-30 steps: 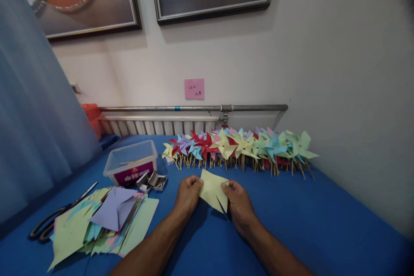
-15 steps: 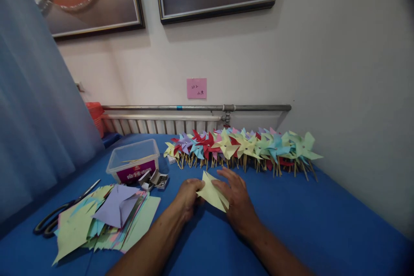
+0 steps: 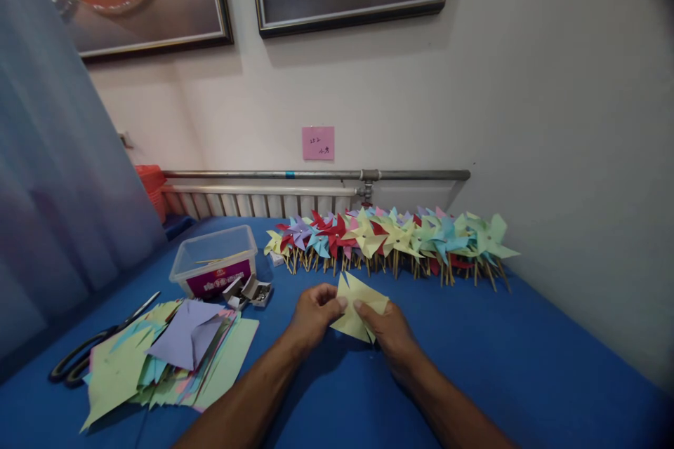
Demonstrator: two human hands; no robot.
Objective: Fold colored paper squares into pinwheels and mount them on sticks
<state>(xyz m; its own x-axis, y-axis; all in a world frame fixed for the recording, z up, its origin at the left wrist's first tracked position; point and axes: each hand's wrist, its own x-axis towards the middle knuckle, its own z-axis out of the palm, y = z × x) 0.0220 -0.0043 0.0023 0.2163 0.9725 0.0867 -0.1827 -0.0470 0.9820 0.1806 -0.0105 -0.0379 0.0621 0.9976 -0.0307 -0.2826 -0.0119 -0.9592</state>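
Head camera: both my bare forearms reached up from the bottom edge, angled inward, so that my hands met at a piece of pale yellow paper [image 3: 362,292] in the middle of the view. My left hand [image 3: 312,314] pinched the paper's left edge, thumb on top and fingers curled close to the palm. My right hand [image 3: 392,331] was clamped on the opposite side, its thumb pressed flat across the face; its other fingers were hidden behind the sheet. The 2 thumbtips pointed at each other, near but apart. The paper was tilted with a corner up, and slits showed at its top and bottom.

The blue tabletop [image 3: 474,372] stretched from my right forearm to the wall [image 3: 558,126], its right edge slanting from the far corner down to the lower right. A strip of blue also lay between my hands and a dense row of paper pinwheels [image 3: 399,238] standing on sticks beyond them. My left side was tighter: just beside that forearm lay a loose pile of cut paper [image 3: 116,373], a purple sheet [image 3: 183,338] on top, with scissors [image 3: 109,332] along its outer side. Farther back, 2 small open boxes [image 3: 236,304] stood touching or nearly touching a clear plastic tub [image 3: 218,282].
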